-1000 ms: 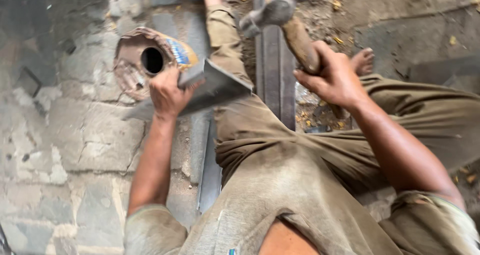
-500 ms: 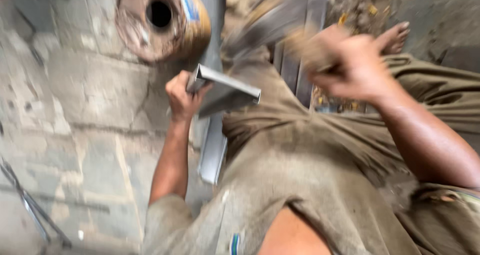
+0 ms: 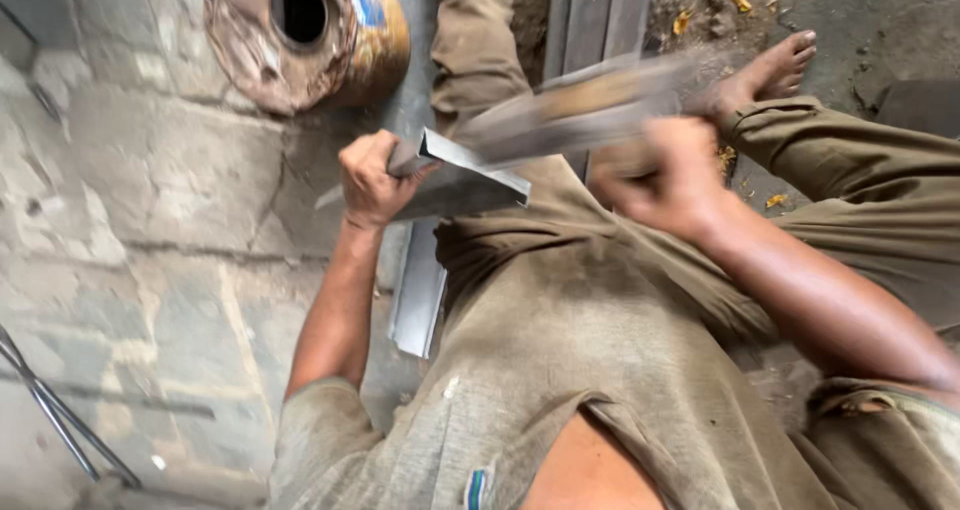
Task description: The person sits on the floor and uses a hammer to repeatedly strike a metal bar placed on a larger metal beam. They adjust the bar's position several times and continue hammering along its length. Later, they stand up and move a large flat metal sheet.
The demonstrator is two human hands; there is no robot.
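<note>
Item 1. Left hand (image 3: 372, 180): seen closed around the near end of a folded metal angle piece (image 3: 470, 175). The fingers are curled tight over the top of the piece and the thumb is pressed against its near face, so the metal is gripped at its left end and projects to the right, out past the knuckles. The piece is held low over the lap, just above the thigh, with its pale upper edge turned towards the camera.

Item 2. Right hand (image 3: 665, 175): closed in a fist around the handle of a hammer (image 3: 590, 110). The hand and tool are heavily blurred; the separate fingers cannot be told apart, though a closed grip is shown. The hammer is extended leftward from the fist, lying above and just behind the angle piece, its far end close to the left hand. Whether it is touching the metal cannot be told.

Item 3. Flat metal strip (image 3: 418, 290): laid on the ground beneath the left hand, beside the thigh.

Item 4. Rusty round drum (image 3: 300, 35) with a dark central hole: lying on the stone floor (image 3: 130, 220), beyond the left hand.

Item 5. Long metal bars (image 3: 600, 10): laid at top centre, past the hammer.

Item 6. Bare foot (image 3: 770, 70): resting at upper right, beyond the right hand.
</note>
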